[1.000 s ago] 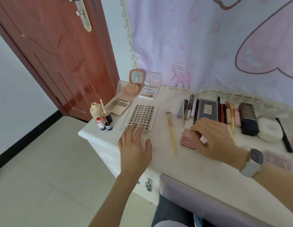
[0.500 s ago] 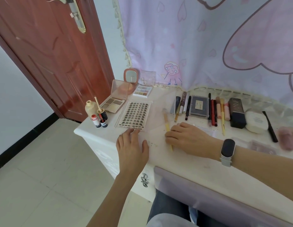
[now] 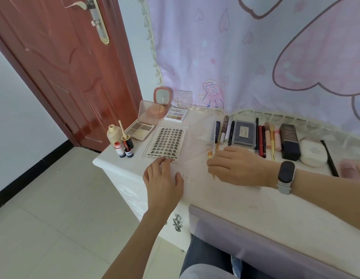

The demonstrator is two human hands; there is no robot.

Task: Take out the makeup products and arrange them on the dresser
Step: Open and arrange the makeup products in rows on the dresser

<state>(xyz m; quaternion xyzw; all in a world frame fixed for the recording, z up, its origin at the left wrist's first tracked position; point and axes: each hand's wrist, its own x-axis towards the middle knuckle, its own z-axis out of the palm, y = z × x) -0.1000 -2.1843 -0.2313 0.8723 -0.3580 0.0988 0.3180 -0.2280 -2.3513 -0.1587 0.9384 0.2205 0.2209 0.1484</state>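
White dresser top (image 3: 225, 202): left hand (image 3: 164, 181) spread flat, fingertips touching lash tray (image 3: 165, 142); at 3 o'clock, right hand (image 3: 238, 168) pinches yellow-handled brush (image 3: 211, 161).

On the dresser (image 3: 225, 200), small bottles (image 3: 123, 143) stand at the left edge; the lash tray (image 3: 165, 142) lies right of them, two open palettes (image 3: 155, 121) behind it, pencils (image 3: 261, 137) along the rear edge.
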